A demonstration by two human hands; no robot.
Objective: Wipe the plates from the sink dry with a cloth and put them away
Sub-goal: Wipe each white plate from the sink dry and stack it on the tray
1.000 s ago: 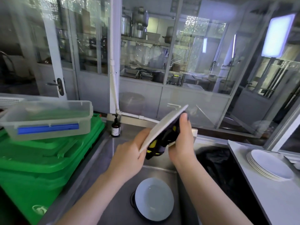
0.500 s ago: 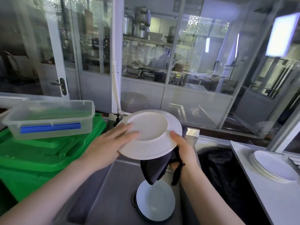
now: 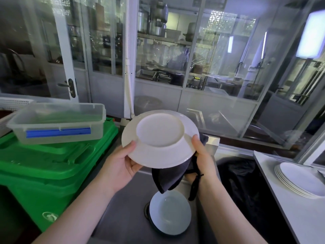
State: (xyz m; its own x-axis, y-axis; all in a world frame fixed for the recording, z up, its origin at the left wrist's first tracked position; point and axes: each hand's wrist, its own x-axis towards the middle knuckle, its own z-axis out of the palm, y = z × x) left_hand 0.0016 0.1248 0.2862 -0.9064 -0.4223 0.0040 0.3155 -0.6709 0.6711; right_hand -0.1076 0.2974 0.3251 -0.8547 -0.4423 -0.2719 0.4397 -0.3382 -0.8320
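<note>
Two hands up: our left hand (image 3: 121, 164) and right hand (image 3: 202, 159) grip the white plate (image 3: 160, 138) by its rim, underside facing us, dark cloth (image 3: 168, 176) hanging under it from the right. Below, another plate (image 3: 170, 212) sits in the sink (image 3: 123, 217). Green bin (image 3: 44, 166) crowds the left; stacked plates (image 3: 299, 178) on the worktop (image 3: 302, 217) right. No readable labels.

Glossy white ceramic plate (image 3: 161, 138) above the matt steel sink (image 3: 123, 208); dark soft cloth (image 3: 168, 178) under it; left of the sink, smooth green plastic bin (image 3: 44, 166).
</note>
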